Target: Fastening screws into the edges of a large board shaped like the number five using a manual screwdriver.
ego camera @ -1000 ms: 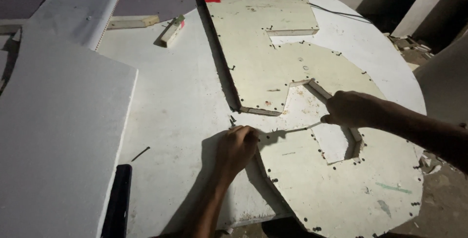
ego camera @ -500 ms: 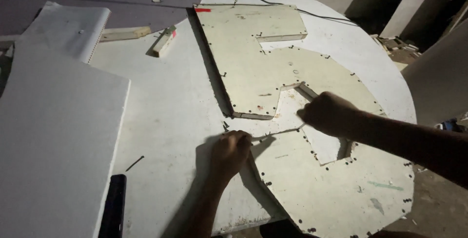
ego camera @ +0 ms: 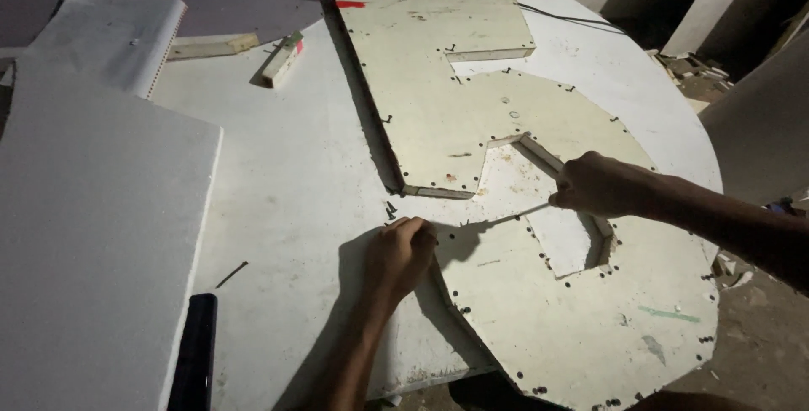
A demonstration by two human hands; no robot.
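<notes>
While the left hand [ego camera: 403, 253] pressed curled fingers on the cream panel's [ego camera: 438, 99] edge at lower centre, the right hand [ego camera: 600, 185] pinched a thin strip [ego camera: 504, 219] along the notch — best kept taut, flat — beside the white board [ego camera: 93, 242].

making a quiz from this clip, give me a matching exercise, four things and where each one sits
Things:
1 left hand
2 right hand
3 small wood block
4 black bar

Places:
A far left, near the white sheets
B bottom left, beside the big white sheet
C at the notch in the cream panel
D on the cream panel's near left edge

Pairs: 1-D, 2-C, 3-A, 4-B
</notes>
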